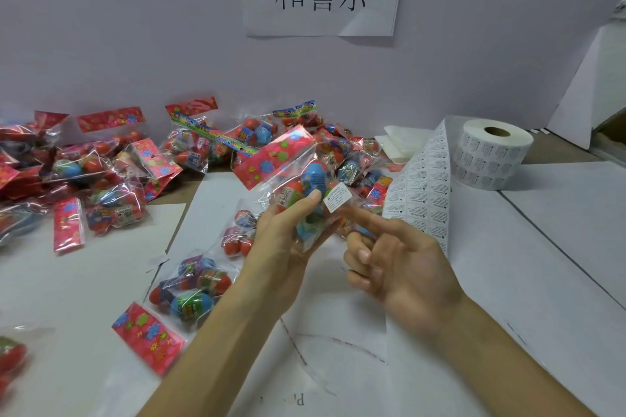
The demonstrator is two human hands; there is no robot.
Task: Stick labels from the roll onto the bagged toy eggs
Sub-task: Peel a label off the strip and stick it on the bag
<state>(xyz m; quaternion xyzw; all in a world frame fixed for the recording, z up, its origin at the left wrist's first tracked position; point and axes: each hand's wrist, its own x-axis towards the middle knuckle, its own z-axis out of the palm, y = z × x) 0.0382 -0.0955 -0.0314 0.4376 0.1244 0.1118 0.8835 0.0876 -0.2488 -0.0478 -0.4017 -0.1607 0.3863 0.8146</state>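
L hand (284,240) gripped the bag of toy eggs (298,176) from below, thumb on front, held clear of the table (508,281), prob. to give a firm face. R hand (399,261) pinched nothing: index straight, tip on the white label (336,198) on the bag, likely pressing it flat. Label strip (423,186) ran from the roll (491,152) just right, w/in reach; more bags (101,173) lay left.

Bagged eggs (292,170) in the left hand (281,247) grip, right hand (406,267) forefinger at the label (337,199).
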